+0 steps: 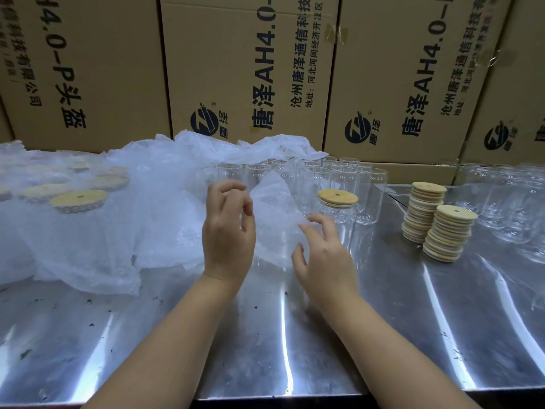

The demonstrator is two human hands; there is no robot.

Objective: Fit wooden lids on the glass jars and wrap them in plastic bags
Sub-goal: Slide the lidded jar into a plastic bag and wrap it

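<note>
My left hand (228, 228) pinches the upper left edge of a translucent bubble-plastic bag (274, 219), which it holds upright above the steel table (265, 335). My right hand (321, 255) holds the bag's right edge between spread fingers and thumb. Just behind the right hand stands a glass jar (339, 215) with a round wooden lid (337, 198) on it. Several open glass jars (324, 172) stand in a cluster behind the bag, partly hidden by it.
Two stacks of wooden lids (449, 234) stand at the right, with more glass jars (507, 202) beyond them. A pile of bubble bags (141, 208) covers the left, with lidded wrapped jars (78, 199) among it. Cardboard boxes (250, 69) wall off the back.
</note>
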